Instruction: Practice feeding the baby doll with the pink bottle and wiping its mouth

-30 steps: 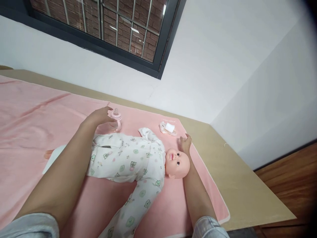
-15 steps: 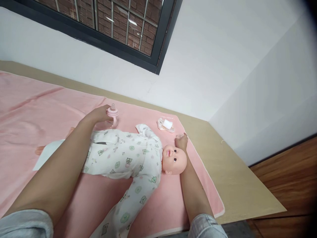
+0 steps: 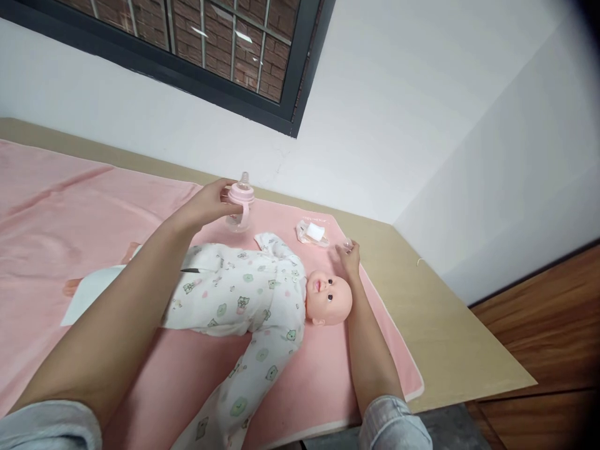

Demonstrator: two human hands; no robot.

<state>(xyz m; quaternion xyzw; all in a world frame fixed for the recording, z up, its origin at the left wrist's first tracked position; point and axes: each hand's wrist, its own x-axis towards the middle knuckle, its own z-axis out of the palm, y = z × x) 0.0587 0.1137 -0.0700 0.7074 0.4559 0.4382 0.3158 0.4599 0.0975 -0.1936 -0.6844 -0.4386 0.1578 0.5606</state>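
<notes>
A baby bottle [image 3: 242, 203] with a pink collar, pink handles and a clear teat is gripped by my left hand [image 3: 218, 200], above the far side of the blanket. My right hand [image 3: 349, 257] is closed around a small clear piece that looks like a bottle cap [image 3: 347, 244]. Between my arms a baby doll [image 3: 330, 299] lies on its back with its head to the right, wearing a white printed outfit [image 3: 248, 287]. My left forearm crosses over the doll's legs and hides part of them.
A pink blanket [image 3: 300, 387] lies under the doll on a tan tabletop [image 3: 422, 337]. Close to my right hand is a small clear packet with a white piece [image 3: 315, 232]. A dark-framed window [image 3: 285, 115] and white walls stand behind; wood panelling [image 3: 553, 325] is at right.
My left hand has lifted the bottle and moved it to the right. My right hand has risen slightly, bringing the clear piece into plainer view. The doll stays in place.
</notes>
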